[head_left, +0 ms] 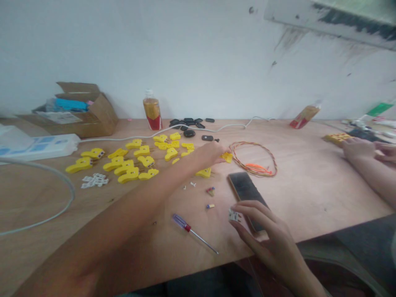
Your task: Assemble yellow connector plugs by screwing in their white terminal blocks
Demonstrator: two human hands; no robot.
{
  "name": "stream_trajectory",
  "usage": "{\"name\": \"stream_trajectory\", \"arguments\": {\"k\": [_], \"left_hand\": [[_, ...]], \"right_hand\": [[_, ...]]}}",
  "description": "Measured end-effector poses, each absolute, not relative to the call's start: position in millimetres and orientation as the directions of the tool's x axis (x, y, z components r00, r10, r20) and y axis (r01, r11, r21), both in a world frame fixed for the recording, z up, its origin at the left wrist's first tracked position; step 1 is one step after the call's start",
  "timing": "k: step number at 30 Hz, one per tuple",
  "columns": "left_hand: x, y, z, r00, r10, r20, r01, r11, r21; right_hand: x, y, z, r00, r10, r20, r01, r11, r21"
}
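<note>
My left hand (210, 153) reaches far across the wooden table (309, 181) and pinches a yellow plug (227, 157) beside a coil of red and yellow wire (254, 159). My right hand (266, 235) rests near the table's front edge, fingers loosely curled, fingertips touching a small white part (234, 215) and lying partly over a dark phone (246, 192). Several more yellow plugs (130, 161) lie scattered to the left.
A screwdriver (193, 232) lies near the front edge. Small white pieces (94, 180), black parts (188, 123), a bottle (152, 110), a cardboard box (83, 111) and a power strip (34, 146) with cable sit at left and back. Another person's hands (361, 150) work at right.
</note>
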State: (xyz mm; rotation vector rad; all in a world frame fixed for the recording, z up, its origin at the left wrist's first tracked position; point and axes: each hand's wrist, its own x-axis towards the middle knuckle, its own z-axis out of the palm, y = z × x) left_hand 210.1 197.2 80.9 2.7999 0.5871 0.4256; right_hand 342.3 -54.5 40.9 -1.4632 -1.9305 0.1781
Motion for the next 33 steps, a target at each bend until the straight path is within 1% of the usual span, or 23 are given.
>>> {"name": "stream_trajectory", "arguments": {"k": [2, 3, 5, 7, 9, 11, 13, 17, 24, 27, 29, 31, 33], "left_hand": [[165.0, 165.7, 94.6, 0.857, 0.449, 0.251, 0.365, -0.875, 0.317], [138.0, 143.6, 97.5, 0.836, 0.471, 0.28, 0.366, -0.861, 0.354], [82.3, 90.5, 92.7, 0.756, 0.575, 0.313, 0.438, -0.799, 0.411], [35.2, 35.0, 75.2, 0.668, 0.676, 0.313, 0.513, -0.722, 0.464], [5.0, -9.9, 51.9, 0.609, 0.74, 0.285, 0.531, -0.647, 0.547], [-8.2, -36.5, 30.0, 0.521, 0.815, 0.254, 0.56, -0.551, 0.619], [-10.8, -46.4, 14.7, 0.46, 0.852, 0.251, 0.552, -0.496, 0.671], [-8.5, -44.4, 5.1, 0.422, 0.87, 0.254, 0.487, -0.455, 0.746], [-8.9, -45.4, 5.8, 0.386, 0.893, 0.233, 0.482, -0.411, 0.774], [-7.4, -46.9, 3.4, 0.37, 0.898, 0.236, 0.483, -0.404, 0.777], [-6.7, -47.7, 1.5, 0.365, 0.897, 0.248, 0.489, -0.412, 0.769], [-6.3, -48.5, -0.2, 0.374, 0.889, 0.264, 0.492, -0.431, 0.756], [-5.9, -48.9, -1.5, 0.396, 0.869, 0.296, 0.488, -0.472, 0.734]], "right_hand": [[335.2, -53.3, 42.5, -0.113, 0.872, 0.477, 0.769, 0.38, -0.514], [329.5, -52.5, 43.0, -0.121, 0.857, 0.501, 0.75, 0.409, -0.519], [314.4, -51.9, 42.7, -0.162, 0.826, 0.54, 0.701, 0.481, -0.526], [296.4, -53.6, 40.2, -0.221, 0.812, 0.54, 0.643, 0.538, -0.546], [278.0, -56.8, 35.2, -0.292, 0.818, 0.495, 0.588, 0.562, -0.582], [260.8, -60.0, 28.6, -0.358, 0.818, 0.45, 0.548, 0.574, -0.608], [246.2, -61.8, 22.1, -0.413, 0.805, 0.425, 0.53, 0.592, -0.607], [228.5, -60.3, 17.2, -0.471, 0.788, 0.396, 0.546, 0.613, -0.571], [226.2, -55.7, 26.8, -0.496, 0.808, 0.317, 0.579, 0.58, -0.573], [226.8, -53.1, 25.5, -0.52, 0.787, 0.333, 0.583, 0.612, -0.535], [226.8, -51.1, 23.6, -0.535, 0.758, 0.373, 0.581, 0.65, -0.489], [226.5, -49.5, 22.8, -0.542, 0.734, 0.409, 0.582, 0.679, -0.448], [226.0, -48.6, 24.2, -0.546, 0.728, 0.414, 0.589, 0.685, -0.429]]}}
